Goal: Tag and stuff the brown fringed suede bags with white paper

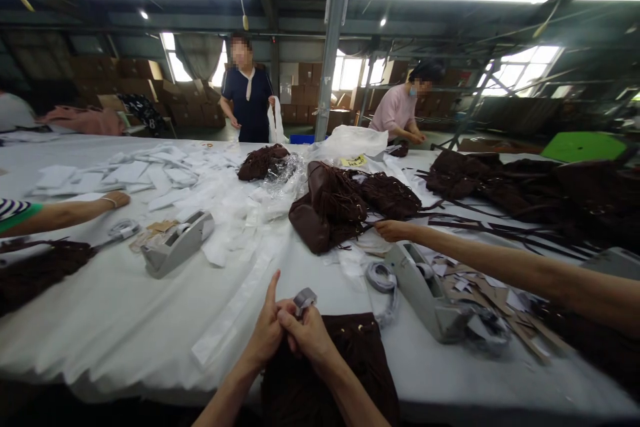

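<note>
Both of my hands meet above a dark brown bag that lies at the table's front edge. A small grey roll sticks up from my right hand, whose fingers are closed around it. My left hand touches the right one, its index finger pointing up and the other fingers curled in; whether they pinch anything is hidden. Round metal eyelets show along the bag's top edge. The forearms cover part of the bag.
Grey tape dispensers stand left and right of my hands. A co-worker's hand touches brown bags ahead; another hand rests near white papers. Two people stand beyond the table. Cardboard scraps lie right.
</note>
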Demonstrator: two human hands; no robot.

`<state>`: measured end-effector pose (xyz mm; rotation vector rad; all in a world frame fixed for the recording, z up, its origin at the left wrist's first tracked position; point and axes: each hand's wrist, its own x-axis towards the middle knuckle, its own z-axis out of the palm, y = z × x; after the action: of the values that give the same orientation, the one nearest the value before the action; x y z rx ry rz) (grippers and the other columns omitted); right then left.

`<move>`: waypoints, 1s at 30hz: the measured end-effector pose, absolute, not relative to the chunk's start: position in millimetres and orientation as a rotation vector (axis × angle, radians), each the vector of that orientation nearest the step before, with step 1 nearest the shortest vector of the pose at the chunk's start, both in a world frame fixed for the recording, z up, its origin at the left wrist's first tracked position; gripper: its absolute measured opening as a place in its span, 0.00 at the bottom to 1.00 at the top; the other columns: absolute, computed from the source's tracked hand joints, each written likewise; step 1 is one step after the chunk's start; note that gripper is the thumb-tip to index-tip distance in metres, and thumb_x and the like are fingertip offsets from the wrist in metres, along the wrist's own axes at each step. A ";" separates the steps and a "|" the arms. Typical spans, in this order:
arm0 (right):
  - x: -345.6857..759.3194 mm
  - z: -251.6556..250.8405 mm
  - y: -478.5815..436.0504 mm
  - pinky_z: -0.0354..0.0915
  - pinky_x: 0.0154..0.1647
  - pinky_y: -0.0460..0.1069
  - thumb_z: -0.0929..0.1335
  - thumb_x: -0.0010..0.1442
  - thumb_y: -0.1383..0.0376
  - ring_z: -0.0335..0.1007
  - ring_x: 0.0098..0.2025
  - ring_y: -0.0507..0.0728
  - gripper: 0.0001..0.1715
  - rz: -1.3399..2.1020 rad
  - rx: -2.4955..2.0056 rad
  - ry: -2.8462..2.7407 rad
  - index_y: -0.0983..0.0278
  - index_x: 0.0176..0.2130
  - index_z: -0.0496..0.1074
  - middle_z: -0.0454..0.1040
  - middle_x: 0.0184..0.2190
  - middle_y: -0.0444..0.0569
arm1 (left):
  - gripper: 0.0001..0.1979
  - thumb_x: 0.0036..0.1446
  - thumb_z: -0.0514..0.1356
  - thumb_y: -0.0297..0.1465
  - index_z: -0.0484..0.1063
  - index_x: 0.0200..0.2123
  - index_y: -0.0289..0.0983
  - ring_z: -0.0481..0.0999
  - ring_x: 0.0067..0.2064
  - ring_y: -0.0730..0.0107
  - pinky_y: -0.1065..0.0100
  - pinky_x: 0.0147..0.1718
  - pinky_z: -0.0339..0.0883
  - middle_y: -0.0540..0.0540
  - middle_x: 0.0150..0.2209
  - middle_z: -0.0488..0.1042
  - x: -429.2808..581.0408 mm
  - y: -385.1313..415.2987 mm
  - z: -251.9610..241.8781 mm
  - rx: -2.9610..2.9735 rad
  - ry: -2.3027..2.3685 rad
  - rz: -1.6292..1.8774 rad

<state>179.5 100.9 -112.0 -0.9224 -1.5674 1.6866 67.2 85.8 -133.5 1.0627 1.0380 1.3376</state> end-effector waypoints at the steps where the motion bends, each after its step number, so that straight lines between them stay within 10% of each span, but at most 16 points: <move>1: 176.2 -115.1 99.4 0.48 0.12 0.41 0.65 0.57 0.45 0.51 0.10 0.46 0.31 1.686 -0.940 -1.557 0.69 0.43 0.69 0.63 0.11 0.36 | 0.47 0.56 0.59 0.42 0.29 0.67 0.42 0.62 0.17 0.77 0.75 0.17 0.57 0.58 0.21 0.64 64.8 88.4 -135.8 0.997 1.046 1.344; 6: 185.4 -114.3 91.8 0.62 0.20 0.44 0.66 0.58 0.51 0.65 0.17 0.50 0.43 1.531 -1.007 -1.549 0.68 0.64 0.50 0.75 0.23 0.43 | 0.34 0.53 0.61 0.47 0.61 0.56 0.33 0.67 0.23 0.76 0.74 0.23 0.60 0.51 0.26 0.71 44.6 100.6 -142.3 0.713 1.041 1.377; 8: 206.1 -107.7 93.5 0.67 0.27 0.48 0.65 0.59 0.52 0.70 0.23 0.53 0.37 1.320 -1.103 -1.562 0.68 0.61 0.59 0.76 0.25 0.47 | 0.29 0.53 0.58 0.52 0.70 0.43 0.31 0.66 0.22 0.77 0.73 0.22 0.59 0.47 0.27 0.73 39.1 102.4 -141.4 0.702 1.013 1.338; 16: 316.3 -125.0 111.3 0.65 0.48 0.56 0.59 0.60 0.52 0.69 0.49 0.64 0.28 0.325 -1.548 -1.564 0.67 0.46 0.75 0.74 0.46 0.60 | 0.30 0.52 0.52 0.57 0.70 0.26 0.32 0.60 0.17 0.78 0.73 0.19 0.50 0.48 0.19 0.70 42.2 110.5 -142.6 0.956 1.315 1.282; 24: 380.5 -132.3 158.2 0.65 0.46 0.52 0.61 0.60 0.57 0.73 0.45 0.61 0.28 0.307 -2.110 -1.567 0.71 0.53 0.69 0.76 0.44 0.60 | 0.25 0.54 0.53 0.52 0.70 0.22 0.35 0.61 0.17 0.73 0.71 0.19 0.53 0.52 0.14 0.64 30.8 151.3 -107.6 1.185 1.404 1.281; 30: 373.0 -128.8 202.3 0.64 0.43 0.61 0.60 0.60 0.51 0.72 0.44 0.74 0.30 0.329 -2.319 -1.514 0.75 0.37 0.76 0.75 0.36 0.73 | 0.16 0.50 0.60 0.40 0.76 0.38 0.35 0.71 0.34 0.64 0.65 0.37 0.63 0.41 0.39 0.75 30.3 159.8 -86.1 1.402 1.656 1.405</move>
<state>373.0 202.3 -128.8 -2.3193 -1.5145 0.3291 30.3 159.8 -86.1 1.4021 1.6555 1.4051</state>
